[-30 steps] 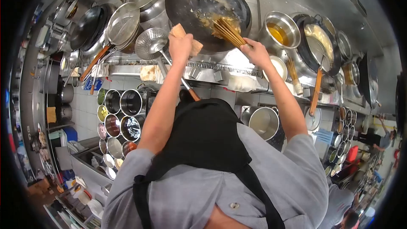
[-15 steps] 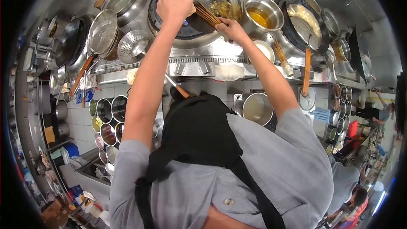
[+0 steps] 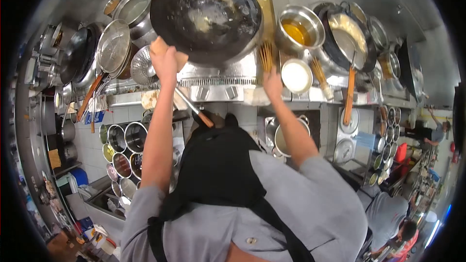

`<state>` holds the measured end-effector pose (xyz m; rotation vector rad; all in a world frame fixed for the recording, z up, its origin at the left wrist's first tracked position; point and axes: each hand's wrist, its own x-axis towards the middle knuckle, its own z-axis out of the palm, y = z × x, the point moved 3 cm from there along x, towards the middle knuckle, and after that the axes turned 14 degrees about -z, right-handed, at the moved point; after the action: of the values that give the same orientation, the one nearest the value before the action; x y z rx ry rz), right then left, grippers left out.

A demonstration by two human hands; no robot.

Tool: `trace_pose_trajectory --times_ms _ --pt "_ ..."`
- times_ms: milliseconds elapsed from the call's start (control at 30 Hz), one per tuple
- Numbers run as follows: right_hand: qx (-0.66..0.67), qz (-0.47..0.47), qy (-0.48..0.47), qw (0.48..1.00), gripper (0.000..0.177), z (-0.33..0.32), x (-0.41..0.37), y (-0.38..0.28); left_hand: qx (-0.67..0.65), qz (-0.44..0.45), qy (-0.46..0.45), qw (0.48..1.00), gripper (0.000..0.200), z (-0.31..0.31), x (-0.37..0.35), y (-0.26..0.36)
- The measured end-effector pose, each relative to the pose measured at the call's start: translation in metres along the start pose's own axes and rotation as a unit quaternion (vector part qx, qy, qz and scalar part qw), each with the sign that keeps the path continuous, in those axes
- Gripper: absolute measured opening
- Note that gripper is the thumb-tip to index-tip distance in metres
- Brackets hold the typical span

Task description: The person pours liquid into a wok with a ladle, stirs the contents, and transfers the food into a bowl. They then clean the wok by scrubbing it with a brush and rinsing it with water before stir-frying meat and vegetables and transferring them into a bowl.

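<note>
A large black wok (image 3: pixel 194 29) rests over the stove with its dark inside facing up, wet and holding some pale, cloudy liquid. My left hand (image 3: pixel 166 63) is closed on a folded tan cloth (image 3: pixel 160 47) at the wok's lower left edge. To the right of the wok, my right hand (image 3: pixel 273 82) grips the lower end of a bamboo brush (image 3: pixel 266 57), its bristles pointing up. Just right of that hand is a bowl of white contents (image 3: pixel 297 76).
A steel pot of yellow oil (image 3: pixel 298 30) stands right of the wok, with a second bamboo brush (image 3: pixel 319 70) below it. A perforated ladle (image 3: pixel 142 65) and a mesh strainer (image 3: pixel 113 46) lie left. A co-worker (image 3: pixel 388 213) is at lower right.
The wok has come down level, its inside now in view. My left hand has moved down and left with the cloth. My right hand has moved lower and right with the brush, away from the wok.
</note>
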<state>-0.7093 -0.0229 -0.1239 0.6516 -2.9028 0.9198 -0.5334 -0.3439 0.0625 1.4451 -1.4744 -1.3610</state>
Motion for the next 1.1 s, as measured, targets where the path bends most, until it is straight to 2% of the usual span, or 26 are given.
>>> trace_pose_trajectory --times_ms 67,133,167,200,233,267,300,333,400,433,467,500,533,567,600,633,733,800,833,867,900,933,967,1033,1067,1100 --pt "-0.148 -0.165 0.058 0.973 0.029 0.003 -0.020 -0.009 -0.064 -0.065 -0.060 0.994 0.059 0.007 0.025 -0.057" --pt "-0.083 -0.228 0.012 0.970 0.025 -0.005 -0.029 -0.064 -0.113 -0.063 -0.096 0.987 0.055 0.020 0.033 -0.096" --pt "0.022 -0.244 -0.060 0.968 0.026 0.017 -0.038 -0.078 -0.133 -0.080 -0.091 0.984 0.045 0.031 0.037 -0.118" --pt "0.125 -0.256 -0.133 0.949 0.026 0.041 -0.049 -0.093 -0.140 -0.176 -0.128 0.966 0.031 0.036 0.024 -0.107" --pt "0.156 -0.208 -0.233 0.937 0.032 0.064 -0.064 -0.112 -0.216 -0.196 -0.155 0.944 0.019 0.049 0.020 -0.109" --pt "0.182 -0.157 -0.332 0.912 0.038 0.084 -0.083 -0.129 -0.196 -0.249 -0.198 0.928 0.016 0.056 0.013 -0.100" --pt "0.190 -0.153 -0.388 0.889 0.047 0.100 -0.102 -0.143 -0.199 -0.252 -0.201 0.926 0.016 0.068 0.016 -0.110" --pt "0.197 -0.149 -0.442 0.863 0.055 0.115 -0.119 -0.151 -0.219 -0.234 -0.206 0.924 0.017 0.078 0.016 -0.112" --pt "0.221 -0.121 -0.533 0.808 0.064 0.148 -0.150 -0.155 -0.181 -0.272 -0.192 0.925 0.020 0.080 0.019 -0.107" --pt "0.205 -0.127 -0.530 0.813 0.060 0.162 -0.164 -0.151 -0.187 -0.274 -0.184 0.925 0.020 0.083 0.021 -0.114" --pt "0.240 0.007 -0.562 0.791 0.054 0.127 -0.160 -0.174 -0.182 -0.253 -0.191 0.931 0.024 0.088 0.024 -0.126" --pt "0.215 -0.026 -0.489 0.845 0.048 0.126 -0.163 -0.171 -0.178 -0.230 -0.195 0.937 0.028 0.088 0.028 -0.131" --pt "0.190 -0.063 -0.412 0.889 0.041 0.123 -0.167 -0.167 -0.198 -0.317 -0.279 0.885 0.039 0.081 0.021 -0.123" --pt "0.190 -0.094 -0.383 0.899 0.035 0.110 -0.161 -0.171 -0.182 -0.334 -0.334 0.862 0.047 0.068 0.020 -0.108" --pt "0.193 -0.126 -0.353 0.907 0.028 0.091 -0.150 -0.175 -0.142 -0.403 -0.413 0.805 0.050 0.046 0.016 -0.091" --pt "0.201 -0.137 -0.363 0.900 0.028 0.079 -0.142 -0.174 -0.148 -0.426 -0.409 0.793 0.052 0.038 0.017 -0.098" --pt "0.275 -0.127 -0.344 0.889 0.022 0.043 -0.124 -0.189 -0.182 -0.431 -0.421 0.777 0.047 -0.040 -0.005 -0.053" --pt "0.387 0.072 -0.417 0.819 0.014 0.024 -0.105 -0.208 -0.304 -0.397 -0.372 0.782 0.045 -0.098 -0.022 -0.025" --pt "0.446 0.029 -0.395 0.802 0.009 0.027 -0.079 -0.221 -0.313 -0.421 -0.340 0.780 0.041 -0.127 -0.029 -0.014" --pt "0.391 0.043 -0.366 0.844 0.009 0.033 -0.044 -0.236 -0.349 -0.410 -0.330 0.775 0.038 -0.153 -0.035 -0.002" --pt "0.241 -0.024 -0.378 0.893 0.017 0.029 0.004 -0.282 -0.376 -0.392 -0.273 0.794 0.035 -0.171 -0.041 0.003" --pt "0.239 -0.184 -0.270 0.915 0.025 0.058 0.049 -0.289 -0.378 -0.392 -0.271 0.794 0.035 -0.183 -0.046 0.001" --pt "0.178 -0.264 -0.224 0.921 0.026 0.054 0.084 -0.338 -0.396 -0.388 -0.230 0.799 0.034 -0.196 -0.048 -0.001" --pt "0.143 -0.314 -0.198 0.917 0.028 0.097 0.147 -0.391 -0.421 -0.397 -0.173 0.797 0.033 -0.215 -0.050 0.004" --pt "0.157 -0.372 -0.147 0.903 0.028 0.116 0.165 -0.417 -0.420 -0.394 -0.173 0.799 0.033 -0.223 -0.050 0.007" --pt "0.128 -0.374 -0.134 0.909 0.024 0.153 0.186 -0.429 -0.429 -0.386 -0.156 0.801 0.035 -0.231 -0.051 0.009"
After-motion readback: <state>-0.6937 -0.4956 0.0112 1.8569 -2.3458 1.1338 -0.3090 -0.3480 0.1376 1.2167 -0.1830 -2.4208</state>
